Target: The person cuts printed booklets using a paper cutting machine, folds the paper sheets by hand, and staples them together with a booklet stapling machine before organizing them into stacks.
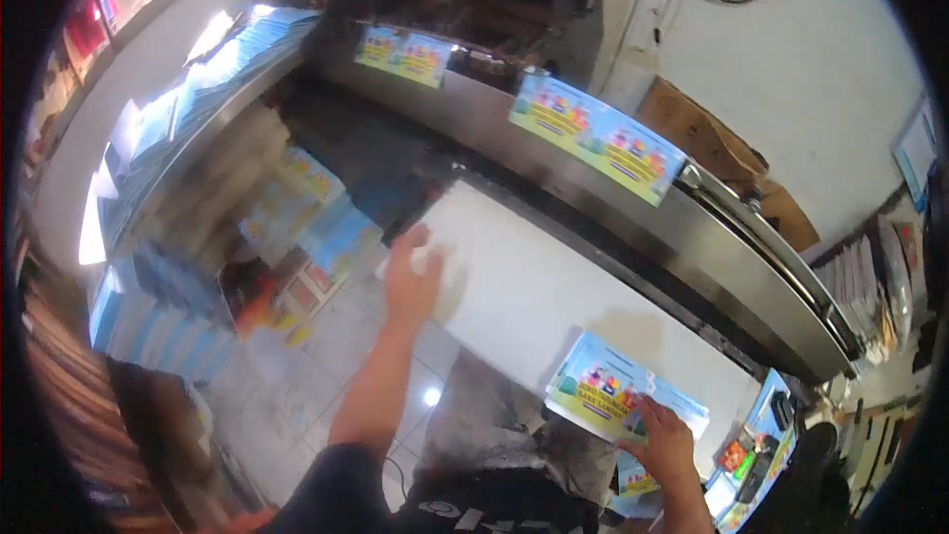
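Observation:
My left hand (413, 275) is raised at the left end of a long white tabletop (524, 267). Its fingers are apart, a little blurred, and nothing shows in them. On the tabletop's near right part lies a small pile of glossy printed sheets (598, 388), blue and yellow with colourful cartoon figures. My right hand (662, 435) grips the right side of the upper sheet, fingers on top and the thumb along the near edge. More of the same printing shows below and to the right of that hand.
A long metal machine bar (474, 109) runs behind the tabletop, with a printed sheet (598, 136) on it. Stacks of printed paper (163, 321) stand at left. A tray (756, 455) of small items sits at right. Torn cardboard (702, 129) leans on the wall.

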Demonstrator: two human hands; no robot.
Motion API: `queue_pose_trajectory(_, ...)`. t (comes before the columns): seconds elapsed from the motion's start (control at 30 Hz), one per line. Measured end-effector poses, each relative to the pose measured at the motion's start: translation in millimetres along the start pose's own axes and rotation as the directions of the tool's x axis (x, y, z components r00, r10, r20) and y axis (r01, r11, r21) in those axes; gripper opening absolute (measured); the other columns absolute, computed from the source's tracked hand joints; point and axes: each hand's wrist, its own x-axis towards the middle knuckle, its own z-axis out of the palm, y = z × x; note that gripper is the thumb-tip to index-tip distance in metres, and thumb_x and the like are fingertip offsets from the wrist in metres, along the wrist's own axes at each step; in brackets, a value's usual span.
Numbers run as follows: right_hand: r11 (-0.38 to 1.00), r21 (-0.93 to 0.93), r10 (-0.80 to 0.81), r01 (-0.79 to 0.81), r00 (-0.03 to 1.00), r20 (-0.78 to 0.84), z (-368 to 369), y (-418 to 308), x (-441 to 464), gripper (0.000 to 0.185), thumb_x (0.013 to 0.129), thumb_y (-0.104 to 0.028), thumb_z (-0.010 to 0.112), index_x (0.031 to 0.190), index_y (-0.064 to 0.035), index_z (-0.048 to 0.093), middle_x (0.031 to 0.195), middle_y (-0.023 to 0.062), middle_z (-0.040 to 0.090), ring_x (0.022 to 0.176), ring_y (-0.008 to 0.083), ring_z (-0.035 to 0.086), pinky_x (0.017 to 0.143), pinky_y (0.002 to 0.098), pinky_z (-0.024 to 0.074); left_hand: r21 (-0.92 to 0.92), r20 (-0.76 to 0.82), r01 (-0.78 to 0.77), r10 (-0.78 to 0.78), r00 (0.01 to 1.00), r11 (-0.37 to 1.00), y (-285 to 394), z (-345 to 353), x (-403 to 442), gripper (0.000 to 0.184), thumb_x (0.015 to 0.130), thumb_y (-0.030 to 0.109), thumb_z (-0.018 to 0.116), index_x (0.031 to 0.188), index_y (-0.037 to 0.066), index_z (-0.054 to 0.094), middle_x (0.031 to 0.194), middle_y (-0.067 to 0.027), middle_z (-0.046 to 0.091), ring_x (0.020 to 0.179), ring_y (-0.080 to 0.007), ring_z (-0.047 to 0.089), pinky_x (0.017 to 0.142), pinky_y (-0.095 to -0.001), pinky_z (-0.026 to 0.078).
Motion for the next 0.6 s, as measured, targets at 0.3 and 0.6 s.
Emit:
queue_pose_trajectory(0.3,0.993,-0.053,-0.102,0.103,0.994,0.035,-13.7,23.8,0.8,0.044,0.087,-0.026,0.063,0.127,-0.0067,0.056,0.117,0.0168,0.066,0.102,0.0314,0.066,0.082,0.0419,0.0559,0.254,0.475,-0.314,0.165,0.864,0.915,64.3,64.2,-66.0,0.05,0.084,0.025,0.067,0.127,0.004,0.054,0.127,-0.0204,0.055,0.118,-0.0381,0.05,0.102,-0.0492,0.037)
queue_pose_trajectory(0.6,0.918,-0.167,-0.04,-0.361,0.335,-0.941,-191.5,159.5,34.0,0.053,0.084,0.009,0.046,0.131,-0.0131,0.06,0.132,0.016,0.059,0.118,0.0305,0.059,0.094,0.0424,0.0486,0.251,0.487,-0.332,0.178,0.855,0.909,65.2,67.4,-67.5,0.04,0.082,0.026,0.068,0.116,0.006,0.06,0.121,-0.0181,0.059,0.115,-0.0364,0.053,0.098,-0.0501,0.039)
